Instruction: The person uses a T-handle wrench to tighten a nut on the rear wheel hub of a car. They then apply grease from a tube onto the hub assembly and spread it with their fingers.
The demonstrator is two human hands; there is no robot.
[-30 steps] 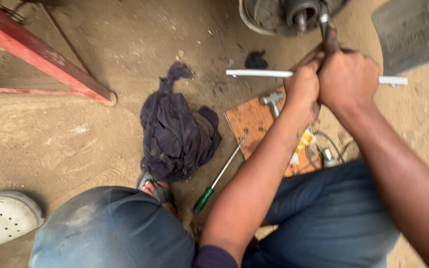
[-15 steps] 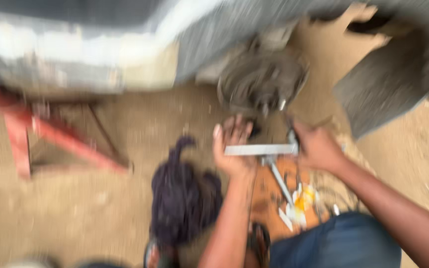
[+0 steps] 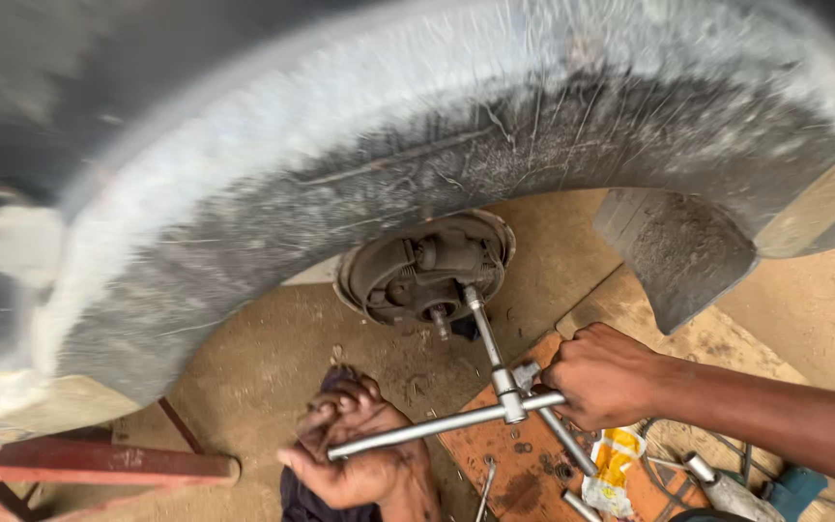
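Observation:
A chrome cross-shaped wheel wrench has one arm reaching up into the bare brake hub under the vehicle's wheel arch. My left hand grips the left end of the wrench's horizontal bar, low in the view. My right hand is closed around the right end of that bar. Both hands sit below the hub, with the wrench's centre joint between them.
A dark mud flap hangs right of the hub. A red metal stand lies at lower left. An orange board with small tools and a yellow packet lies on the sandy ground, with a dark rag beside it.
The view has tilted up from the ground to the wheel arch and hub. My hands have spread apart, from close together by the hub to the two ends of the wrench's bar.

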